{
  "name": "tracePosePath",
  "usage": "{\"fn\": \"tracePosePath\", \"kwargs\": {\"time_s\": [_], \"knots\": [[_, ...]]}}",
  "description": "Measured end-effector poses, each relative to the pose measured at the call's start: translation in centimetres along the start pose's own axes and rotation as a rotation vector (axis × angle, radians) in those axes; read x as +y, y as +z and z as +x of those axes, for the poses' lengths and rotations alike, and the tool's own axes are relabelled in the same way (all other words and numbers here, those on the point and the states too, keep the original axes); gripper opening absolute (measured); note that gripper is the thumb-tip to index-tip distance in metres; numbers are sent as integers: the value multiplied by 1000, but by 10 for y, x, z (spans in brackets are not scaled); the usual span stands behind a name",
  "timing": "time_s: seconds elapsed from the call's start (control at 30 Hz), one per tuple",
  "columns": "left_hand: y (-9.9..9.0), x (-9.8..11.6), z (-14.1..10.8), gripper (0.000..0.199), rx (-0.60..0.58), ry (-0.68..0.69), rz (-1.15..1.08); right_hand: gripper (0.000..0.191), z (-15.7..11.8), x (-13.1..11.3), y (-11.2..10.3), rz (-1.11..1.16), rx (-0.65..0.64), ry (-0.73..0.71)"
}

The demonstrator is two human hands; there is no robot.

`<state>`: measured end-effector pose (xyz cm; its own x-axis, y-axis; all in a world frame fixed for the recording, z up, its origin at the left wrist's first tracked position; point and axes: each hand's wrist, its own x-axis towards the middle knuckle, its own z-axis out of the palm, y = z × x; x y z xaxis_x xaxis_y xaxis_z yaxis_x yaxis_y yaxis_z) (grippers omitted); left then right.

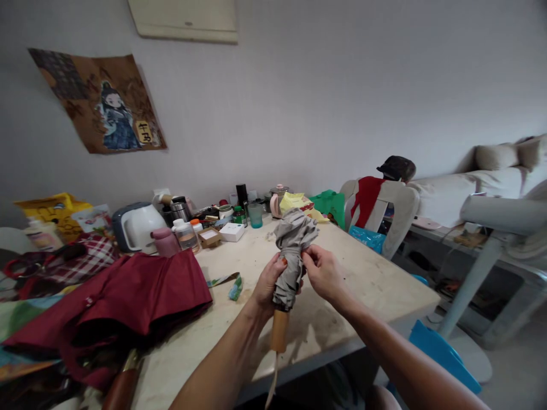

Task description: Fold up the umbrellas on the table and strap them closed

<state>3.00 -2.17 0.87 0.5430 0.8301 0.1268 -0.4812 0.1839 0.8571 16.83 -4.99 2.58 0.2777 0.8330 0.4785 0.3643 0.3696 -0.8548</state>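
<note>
A grey folding umbrella (289, 279), its cloth bunched around the shaft, is held upright over the table's front part. Its wooden handle (280, 330) points down toward me, and a thin cord hangs from the end. My left hand (268, 282) is wrapped round the lower cloth from the left. On the right side, my right hand (322, 270) pinches at the strap or cloth edge near the band around the middle; the fingertips partly hide what they grip. To the left lies a dark red umbrella (149, 290), loosely folded, with a brown handle (123, 381) near the front edge.
Along the wall stand a kettle (139, 228), a pink bottle (166, 242), a green cup (255, 215), a white box (232, 232) and a yellow packet (299, 204). A patterned strap (234, 287) lies mid-table. Right of the table are a chair (395, 213) and a fan (474, 267).
</note>
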Motion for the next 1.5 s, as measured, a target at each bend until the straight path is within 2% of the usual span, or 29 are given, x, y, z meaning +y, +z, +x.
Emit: {"fn": "tracePosePath", "kwargs": {"time_s": [0.1,0.17,0.27,0.33,0.43,0.53,0.6,0.7,0.73,0.8,0.93,1.0,1.07,1.13,1.17,1.23,1.3,1.33,1.4,1.5], "knots": [[4,1,-2,48,105,106,46,20,-10,4,-1,-118,-33,-97],[4,1,1,48,157,156,-15,27,-22,1,0,-81,-112,-76],[3,-4,7,42,223,184,-155,73,-44,-2,3,-28,-211,42],[3,-9,10,40,254,202,-213,93,-54,2,6,-44,-247,57],[1,-17,10,45,172,139,-145,83,-54,21,-1,-85,-226,-2],[-7,-16,8,59,123,15,65,81,-29,46,-30,-186,-143,28],[-14,-13,9,62,195,5,189,83,-2,61,-60,-367,-121,60],[-22,-9,15,50,347,16,385,75,37,80,-104,-811,-113,75],[-23,-9,18,46,381,26,463,72,47,86,-116,-955,-145,123],[-24,-12,23,40,407,53,601,67,60,100,-133,-1118,-189,217],[-15,-10,17,33,363,86,745,63,67,131,-147,-1167,-262,264],[-9,4,2,35,289,147,909,65,65,142,-150,-1168,-316,264],[-8,26,-21,41,212,254,1207,71,61,148,-153,-1183,-311,300],[-17,53,-51,44,251,310,1539,75,55,148,-158,-1203,-226,338],[-27,65,-68,41,334,263,1680,75,50,147,-160,-1208,-173,335],[-54,83,-105,32,532,67,1962,71,39,142,-165,-1200,-91,288],[-87,89,-142,32,735,-171,2187,71,29,138,-171,-1176,-45,228],[-103,89,-158,34,783,-293,2253,71,25,137,-172,-1155,-37,195],[-130,83,-184,38,865,-436,2288,70,20,137,-173,-1092,-40,120],[-154,74,-199,37,931,-551,2119,66,18,136,-165,-944,-68,7]]}}
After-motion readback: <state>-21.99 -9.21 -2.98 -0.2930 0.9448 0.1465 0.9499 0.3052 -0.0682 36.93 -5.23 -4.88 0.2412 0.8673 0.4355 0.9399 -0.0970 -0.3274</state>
